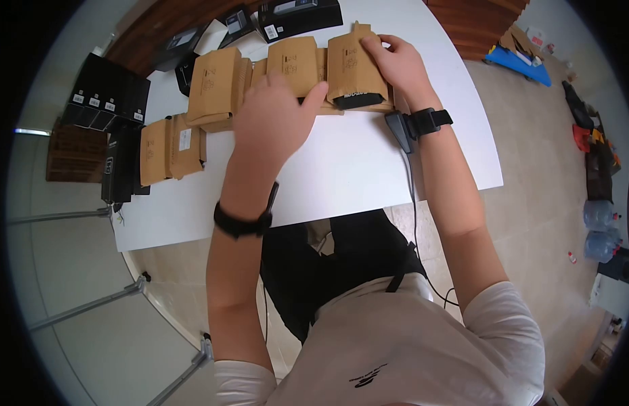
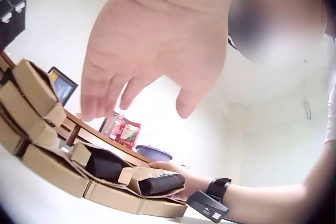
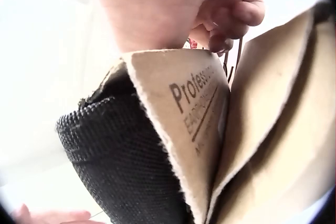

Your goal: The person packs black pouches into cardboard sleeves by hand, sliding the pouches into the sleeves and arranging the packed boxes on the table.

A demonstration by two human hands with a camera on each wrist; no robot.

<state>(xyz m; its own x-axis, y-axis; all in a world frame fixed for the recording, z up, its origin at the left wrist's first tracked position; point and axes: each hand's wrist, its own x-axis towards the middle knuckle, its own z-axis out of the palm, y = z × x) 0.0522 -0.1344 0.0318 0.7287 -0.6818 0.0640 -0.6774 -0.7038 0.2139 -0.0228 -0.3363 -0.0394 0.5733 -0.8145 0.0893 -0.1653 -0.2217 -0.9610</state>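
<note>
A small brown cardboard box with printed marks lies on top of another at the right end of a row. My right hand holds it by its right side, thumb on the top face. From the box's open near end pokes a black woven-fabric item. My left hand, slightly blurred, is over the front of the middle cardboard box. Its fingers are extended and nothing is in them; the palm shows bare in the left wrist view. Left of that hand is a further stacked cardboard box.
Two cardboard boxes lie at the white table's left side. Black boxes stand beyond the left edge, and a long black box lies at the back. A cable runs down from the right wrist's camera.
</note>
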